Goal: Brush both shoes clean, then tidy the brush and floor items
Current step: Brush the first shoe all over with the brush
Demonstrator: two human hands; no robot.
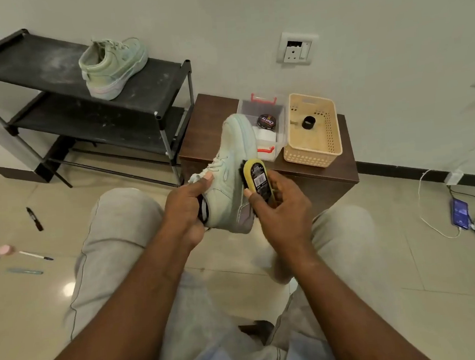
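Held shoe: the mint shoe [229, 163], a pale high-top, is raised over the lap with its toe pointing away, in front of the low brown table [211, 111]
Left hand: the left hand [186, 209] grips the shoe at its collar, thumb curled over the tongue and laces, the other fingers mostly hidden
Right hand: the right hand [281, 213] wraps around the brush [256, 178], thumb along one edge, fingers behind its back
Brush: oval yellow body with a barcode label, dark bristles against the shoe's side panel
Doing it well: probably short, light strokes in one direction, with the left hand turning the shoe so each panel meets the bristles; the sole rim likely needs firmer passes
Materials: upper looks matte and soft, sole thick and rubbery
Second shoe: the matching shoe [113, 66] sits on the top shelf of the black rack [36, 56], whose fabric looks dusty
Floor items: markers [34, 219] lie scattered on glossy tiles to the left, not yet tidied
Storage: a perforated beige basket [329, 132] and a clear box [279, 114] stand on the table
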